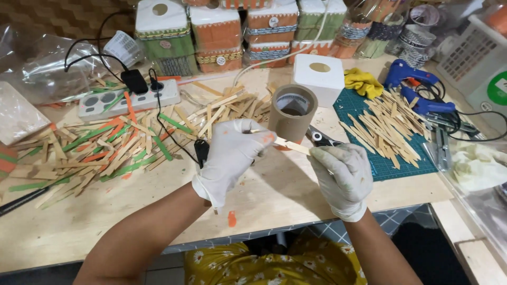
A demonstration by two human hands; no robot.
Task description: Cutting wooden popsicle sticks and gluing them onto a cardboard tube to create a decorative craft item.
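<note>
Both hands wear thin white gloves smudged with paint. The left hand and the right hand each pinch one end of a flat, pale wooden stick, holding it level above the plywood surface. Just behind it stands a brown cardboard tube, round and open-topped. Plain sticks lie heaped on a green cutting mat; a loose pile of orange, green and plain painted sticks spreads left, near a white power strip.
</note>
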